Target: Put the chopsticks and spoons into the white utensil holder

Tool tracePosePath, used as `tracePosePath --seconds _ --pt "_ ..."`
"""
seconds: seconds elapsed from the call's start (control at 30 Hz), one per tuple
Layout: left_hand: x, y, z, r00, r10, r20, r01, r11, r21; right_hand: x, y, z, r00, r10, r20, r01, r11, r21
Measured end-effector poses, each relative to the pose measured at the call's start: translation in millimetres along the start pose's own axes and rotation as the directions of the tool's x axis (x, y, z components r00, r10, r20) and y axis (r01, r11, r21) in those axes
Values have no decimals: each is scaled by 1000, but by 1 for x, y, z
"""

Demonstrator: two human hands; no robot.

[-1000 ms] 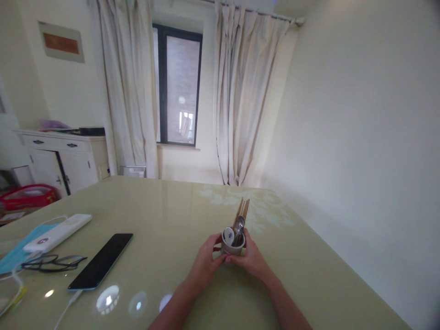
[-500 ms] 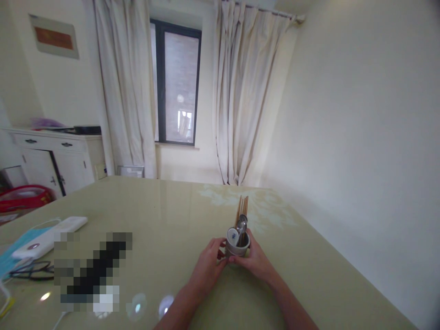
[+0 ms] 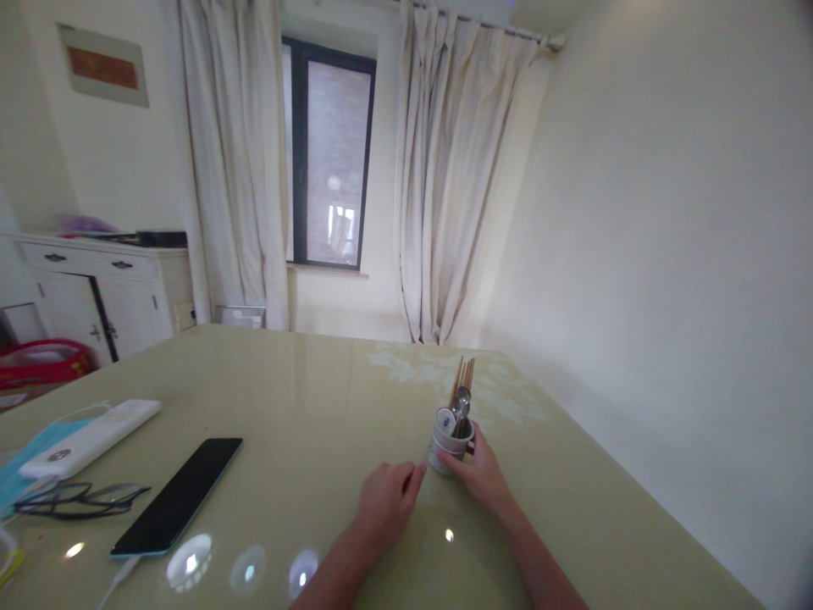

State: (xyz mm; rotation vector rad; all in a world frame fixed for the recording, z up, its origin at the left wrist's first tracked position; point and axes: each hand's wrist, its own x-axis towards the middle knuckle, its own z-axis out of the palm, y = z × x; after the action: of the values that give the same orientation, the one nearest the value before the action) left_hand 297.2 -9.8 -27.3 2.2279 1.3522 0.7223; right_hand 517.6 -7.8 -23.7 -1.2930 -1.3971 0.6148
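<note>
A small white cup [image 3: 450, 443] stands upright on the pale green table [image 3: 305, 398]. It holds wooden chopsticks [image 3: 464, 377], a metal spoon and a white spoon with a blue mark. My right hand [image 3: 481, 471] is closed around the cup's near right side. My left hand [image 3: 384, 498] lies on the table just left of the cup, fingers stretched toward it and a little apart from it, holding nothing.
A black phone [image 3: 179, 506] on a cable lies at the left, with glasses [image 3: 76, 498], a white power bank [image 3: 89, 438] and a blue mask [image 3: 25, 457] beyond it. The table's right edge runs close to the wall. A white cabinet [image 3: 102, 292] stands behind.
The cup has slid to the right and a little away in my right hand. My left hand has let go of it and now rests flat on the table.
</note>
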Motion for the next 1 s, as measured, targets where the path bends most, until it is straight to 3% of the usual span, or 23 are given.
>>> tracePosePath --seconds 0.3,0.47,0.67,0.8,0.9,1.0 --pt "-1 2 -6 997 -7 -79 11 999 52 4 7 1 987 60 -150 -65 997 -30" --pt "0 -3 -4 994 2 -109 4 999 48 15 24 -8 966 -2 -260 -22 996 -87" --pt "1 -6 -7 991 2 -137 6 999 54 30 49 -32 893 45 -449 -110 987 -120" --pt "-1 -5 -8 987 17 -157 -8 998 57 33 59 -41 872 75 -483 -137 986 -94" --pt "0 -6 -7 988 9 -153 0 998 59 32 55 -42 862 86 -500 -151 984 -91" --pt "1 -9 -5 992 27 -122 -20 998 54 28 38 -40 787 27 -616 -151 977 -149"
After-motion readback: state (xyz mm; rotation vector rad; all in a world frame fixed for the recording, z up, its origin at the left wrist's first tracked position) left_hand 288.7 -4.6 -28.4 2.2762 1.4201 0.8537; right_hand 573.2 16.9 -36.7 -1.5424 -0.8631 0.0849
